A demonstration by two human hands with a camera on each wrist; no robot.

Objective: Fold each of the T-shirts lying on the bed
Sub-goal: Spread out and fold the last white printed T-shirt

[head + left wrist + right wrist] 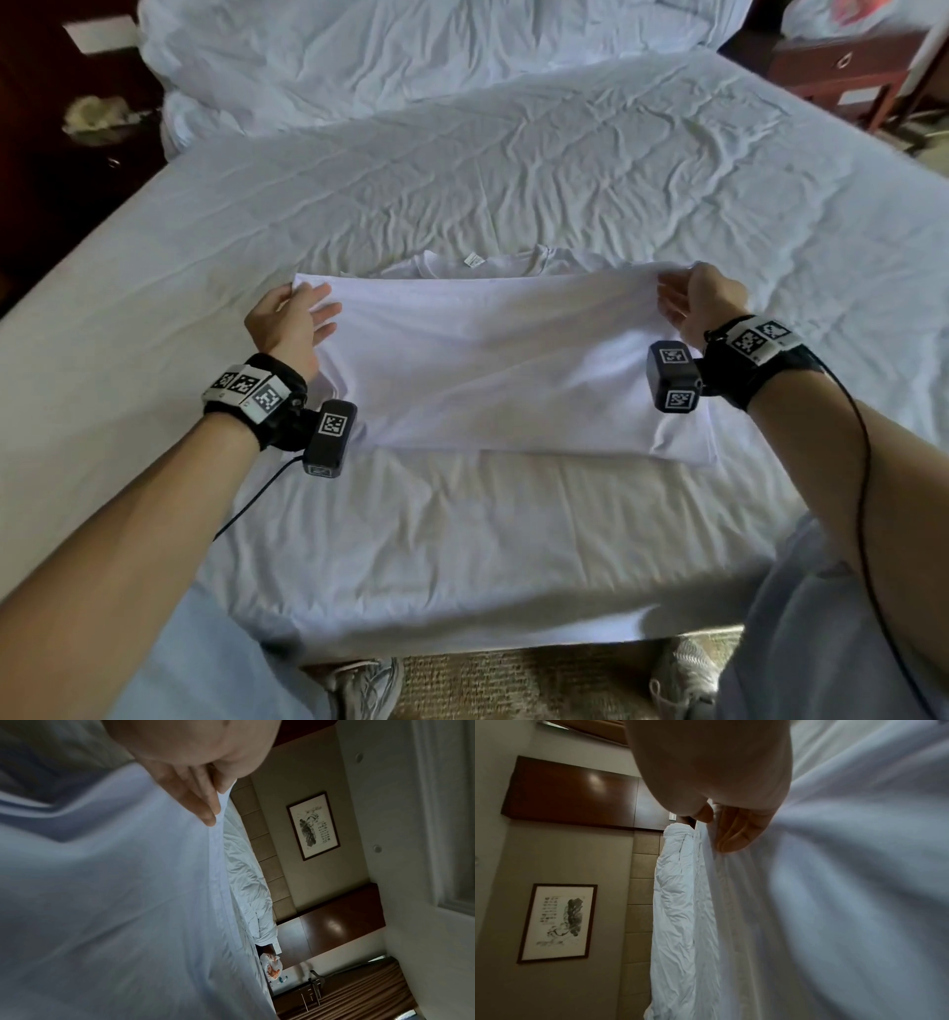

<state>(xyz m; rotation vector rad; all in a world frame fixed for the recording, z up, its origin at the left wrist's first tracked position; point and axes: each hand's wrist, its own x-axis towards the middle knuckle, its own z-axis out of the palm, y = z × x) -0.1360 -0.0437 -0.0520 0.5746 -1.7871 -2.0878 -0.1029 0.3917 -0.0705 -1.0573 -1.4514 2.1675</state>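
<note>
A white T-shirt [493,354] lies on the bed [513,169], near its foot edge, with the lower half doubled up toward the collar. The left hand [290,321] pinches the raised hem at the shirt's left corner between thumb and fingers [205,809], which lie pressed together. The right hand [701,298] pinches the hem's right corner the same way, thumb against close-set fingers [736,833]. A crumpled duvet [411,56] is heaped at the bed's far end.
</note>
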